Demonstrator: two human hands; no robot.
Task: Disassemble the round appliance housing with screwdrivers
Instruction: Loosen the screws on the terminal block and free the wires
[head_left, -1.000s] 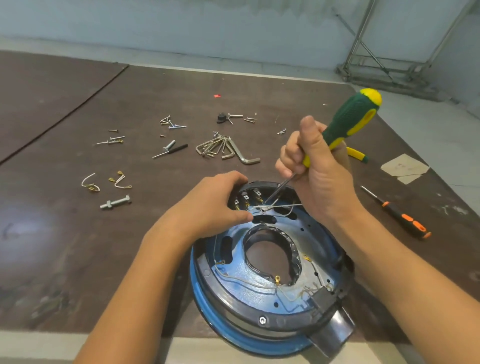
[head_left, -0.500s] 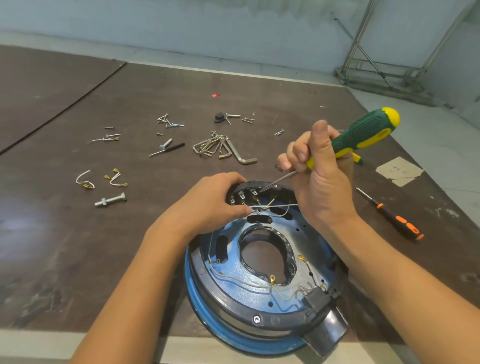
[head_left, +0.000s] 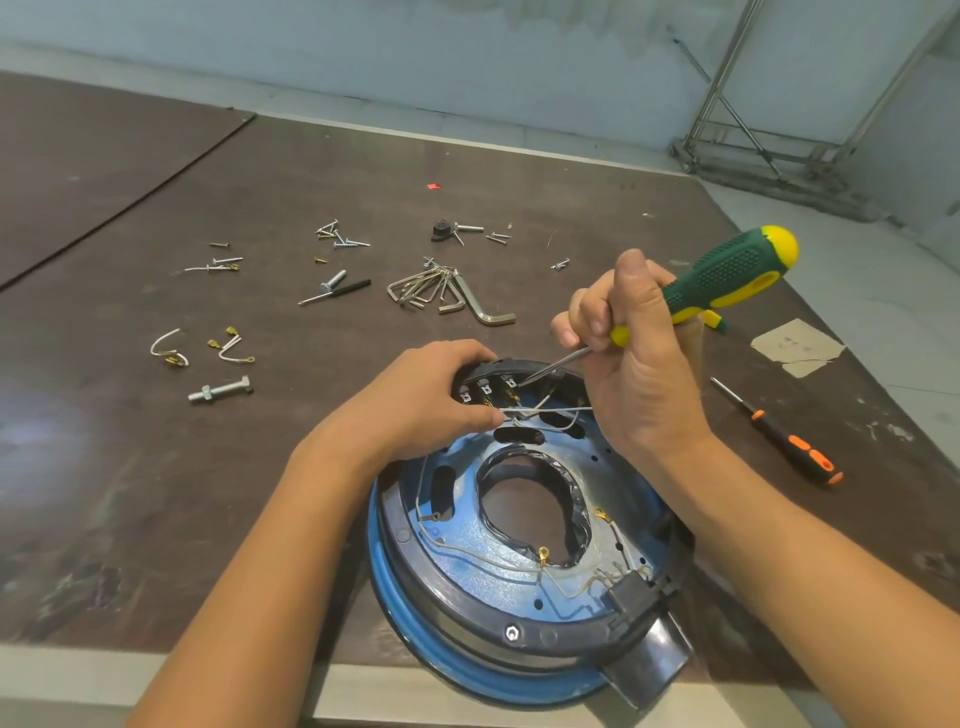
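The round blue and black appliance housing (head_left: 519, 587) lies open side up at the table's near edge, with thin wires running across its inside. My left hand (head_left: 421, 400) grips the housing's far rim by a black terminal block (head_left: 488, 387), its thumb against a wire. My right hand (head_left: 628, 358) holds a green and yellow screwdriver (head_left: 727, 280), tilted with its handle up to the right. The metal tip touches the terminal block's right end.
An orange and black screwdriver (head_left: 789, 441) lies right of the housing. Beyond it lie hex keys (head_left: 447, 296), loose screws (head_left: 337, 236), a bolt (head_left: 221, 389), short wire pieces (head_left: 228, 348), a small black screwdriver (head_left: 337, 291) and a paper scrap (head_left: 797, 345). A metal frame (head_left: 779, 145) stands behind the table.
My right hand has tipped the green screwdriver flatter, its handle swinging out to the right and down. The tip stays at the terminal block. My left hand keeps its hold on the rim.
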